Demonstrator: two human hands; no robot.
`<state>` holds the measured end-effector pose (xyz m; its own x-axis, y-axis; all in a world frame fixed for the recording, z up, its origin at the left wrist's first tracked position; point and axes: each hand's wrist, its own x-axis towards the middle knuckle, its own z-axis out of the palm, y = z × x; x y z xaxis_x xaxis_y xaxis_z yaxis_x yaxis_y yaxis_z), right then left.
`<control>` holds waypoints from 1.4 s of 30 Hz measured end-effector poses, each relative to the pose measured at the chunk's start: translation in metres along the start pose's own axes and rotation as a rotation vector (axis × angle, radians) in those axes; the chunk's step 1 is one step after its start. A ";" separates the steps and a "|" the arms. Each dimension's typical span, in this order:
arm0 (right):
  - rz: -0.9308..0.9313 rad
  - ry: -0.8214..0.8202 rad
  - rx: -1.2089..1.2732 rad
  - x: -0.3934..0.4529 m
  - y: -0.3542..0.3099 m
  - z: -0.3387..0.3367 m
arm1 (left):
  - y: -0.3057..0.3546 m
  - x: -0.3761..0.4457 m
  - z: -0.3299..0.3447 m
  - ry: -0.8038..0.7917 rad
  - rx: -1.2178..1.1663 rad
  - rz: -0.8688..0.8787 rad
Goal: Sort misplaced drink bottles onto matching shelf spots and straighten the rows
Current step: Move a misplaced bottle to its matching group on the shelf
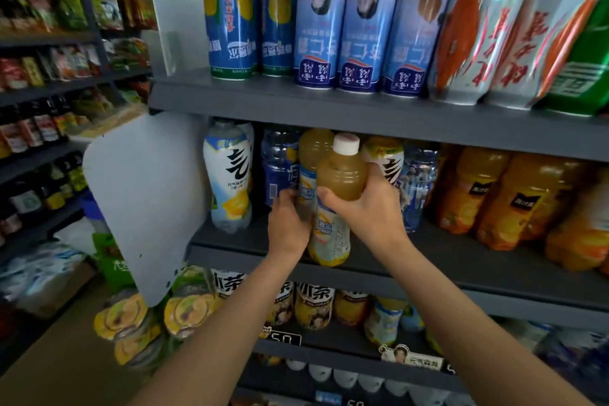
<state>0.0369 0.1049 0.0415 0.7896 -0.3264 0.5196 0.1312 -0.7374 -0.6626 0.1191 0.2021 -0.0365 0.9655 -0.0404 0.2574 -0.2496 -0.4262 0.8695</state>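
Two bare forearms reach up from the bottom edge toward the middle shelf (428, 260). The right hand (372, 208) grips a tea bottle (341, 175) with a white cap round its upper body, thumb on the near side and fingers curled behind; the bottle stands at the front of the shelf, tilted slightly left, its yellow-labelled base near the shelf lip. The left hand (288, 224) curls round a second tea bottle (313, 155) just behind and left of the first, the two bottles touching or nearly so.

Left of the hands stands a white soda bottle (227, 175) with a lemon print, beside a grey side panel (145, 201). Between it and the held bottles is a blue water bottle (278, 161). Behind the right hand another white soda bottle (385, 158) shows, then a clear blue-labelled bottle (418, 181). Further right a row of orange juice bottles (494, 194) fills the shelf.

Below, the lower shelf (362, 349) carries yellow-labelled tea bottles (313, 306) and a price tag (285, 339). Above, the top shelf (296, 102) holds tall blue cans (323, 16) and, to the right, silver-and-orange cans (478, 43), blurred. Far left, another aisle's shelves (49, 76) hold packets and dark bottles.
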 end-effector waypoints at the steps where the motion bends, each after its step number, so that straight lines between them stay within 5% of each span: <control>1: 0.005 0.013 -0.012 0.001 0.000 0.002 | -0.002 0.002 -0.001 -0.021 0.018 -0.005; 13: 0.139 0.049 -0.134 0.008 0.005 -0.008 | 0.008 0.010 0.018 0.120 0.368 0.074; 27: 0.179 0.059 -0.181 0.028 -0.006 0.037 | -0.023 -0.022 -0.035 0.328 -0.005 0.276; 42: 0.301 -0.039 -0.303 -0.002 0.014 0.074 | -0.042 -0.001 -0.077 0.494 -0.009 0.109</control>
<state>0.0810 0.1390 -0.0085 0.7886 -0.5354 0.3024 -0.2864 -0.7550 -0.5898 0.1228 0.2890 -0.0406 0.7839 0.3487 0.5137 -0.3496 -0.4359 0.8293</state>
